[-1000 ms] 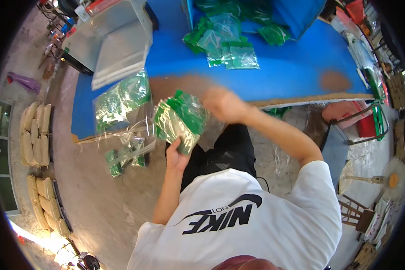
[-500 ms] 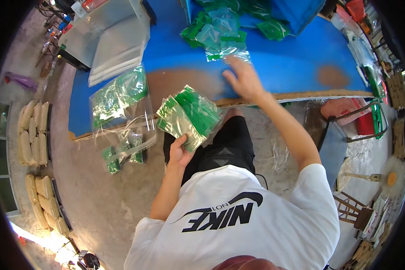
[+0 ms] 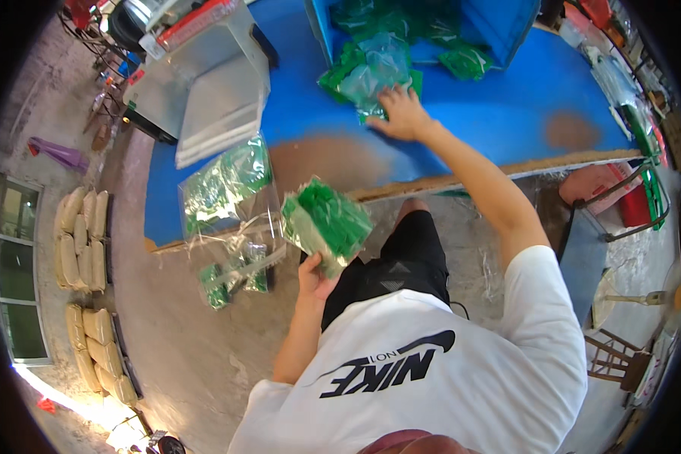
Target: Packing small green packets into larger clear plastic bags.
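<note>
Before the black shorts (image 3: 390, 261), near the table edge, a fanned stack of green-and-clear plastic packets (image 3: 330, 223) is held up, its lower corner clamped in the left hand (image 3: 315, 278). The packets are judged light, thin and pliable, with slick, glossy film that could let single ones slip from the fan; the stack is best gripped across its full thickness. Farther off, loose green packets (image 3: 382, 62) on the blue tabletop (image 3: 469, 121) are touched by the right hand (image 3: 405, 116); whether one is pinched cannot be told. Each is best taken by an edge. Beyond, more are held in a blue bin (image 3: 519, 32).
</note>
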Motion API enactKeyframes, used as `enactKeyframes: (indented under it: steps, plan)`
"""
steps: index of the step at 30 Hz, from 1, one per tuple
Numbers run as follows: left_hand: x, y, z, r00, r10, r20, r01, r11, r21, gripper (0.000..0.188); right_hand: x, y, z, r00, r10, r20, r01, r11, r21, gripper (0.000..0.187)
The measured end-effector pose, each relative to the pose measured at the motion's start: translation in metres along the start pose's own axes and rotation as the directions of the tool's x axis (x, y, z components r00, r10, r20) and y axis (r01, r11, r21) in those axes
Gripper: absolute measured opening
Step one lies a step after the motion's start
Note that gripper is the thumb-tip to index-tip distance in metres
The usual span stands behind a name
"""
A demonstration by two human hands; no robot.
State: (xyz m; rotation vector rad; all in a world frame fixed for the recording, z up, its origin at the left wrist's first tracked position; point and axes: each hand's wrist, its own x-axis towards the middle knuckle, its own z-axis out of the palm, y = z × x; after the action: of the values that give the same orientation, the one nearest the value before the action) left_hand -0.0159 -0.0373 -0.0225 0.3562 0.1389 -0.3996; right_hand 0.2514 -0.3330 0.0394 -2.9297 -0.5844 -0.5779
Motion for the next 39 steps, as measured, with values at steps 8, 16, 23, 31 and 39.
enactKeyframes:
  steps: [8,16,23,31,39]
  plan:
    - [-0.003,0.014,-0.007,0.968,0.193,-0.162,-0.197,0.980,-0.011,0.075,-0.084,-0.123,-0.058,0.802,-0.589,-0.094,0.508,0.591,0.627,0.034]
    - [-0.020,0.017,-0.016,0.970,0.167,-0.178,-0.167,0.986,0.020,0.071,-0.024,-0.104,-0.013,0.995,-0.066,-0.070,0.073,0.992,0.106,0.045]
    - [-0.026,0.036,-0.037,0.992,0.078,-0.104,-0.064,0.989,0.134,0.071,-0.073,-0.130,-0.049,0.938,-0.329,-0.108,0.293,0.590,0.752,0.039]
    - [0.007,0.005,-0.015,0.997,0.055,-0.061,-0.052,0.997,0.053,0.057,-0.004,-0.015,-0.012,0.971,0.046,-0.235,0.002,0.980,0.199,0.060]
    - [0.001,0.010,-0.028,0.988,0.111,-0.103,-0.111,0.994,0.004,0.069,-0.064,-0.092,-0.052,0.892,-0.451,0.039,0.321,0.691,0.648,0.037]
